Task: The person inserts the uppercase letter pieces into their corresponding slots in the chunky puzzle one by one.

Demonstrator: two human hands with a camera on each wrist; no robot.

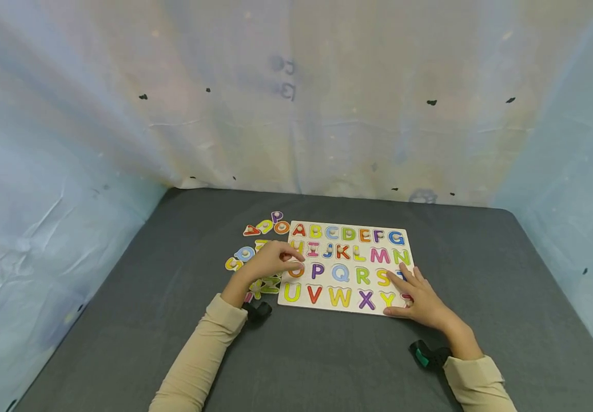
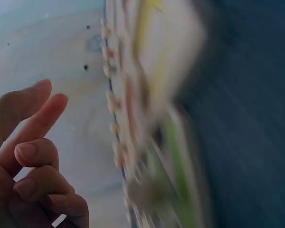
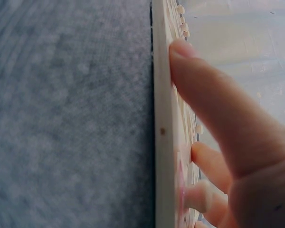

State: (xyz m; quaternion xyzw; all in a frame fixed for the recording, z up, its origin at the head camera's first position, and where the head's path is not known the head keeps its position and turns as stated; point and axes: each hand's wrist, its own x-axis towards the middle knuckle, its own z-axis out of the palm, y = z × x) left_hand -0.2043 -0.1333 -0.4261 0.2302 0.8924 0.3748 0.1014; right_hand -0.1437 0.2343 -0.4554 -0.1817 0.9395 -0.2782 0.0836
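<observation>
A wooden alphabet puzzle board [image 1: 327, 309] lies flat on the dark table, rows of coloured letters on its face. Knobs stand on many letters of the top two rows, such as the letter A [image 1: 299, 230]. My left hand [image 1: 271, 260] hovers over the board's left edge by the O, thumb and index finger apart with nothing between them; in the left wrist view its other fingers [image 2: 42, 187] are loosely bent. Spread over the lower right corner, my right hand [image 1: 422, 298] rests on the board, its thumb [image 3: 213, 99] along the front edge. A knob [image 3: 198, 195] shows beneath that palm.
Loose knobbed letters are scattered left of the board, among them a purple P [image 1: 277, 217], an orange O [image 1: 282, 228], a blue Q [image 1: 245, 254] and a yellow S [image 1: 233, 264]. Some lie partly behind the left hand. Pale sheeting [image 1: 327, 114] rises behind the dark table [image 1: 136, 320].
</observation>
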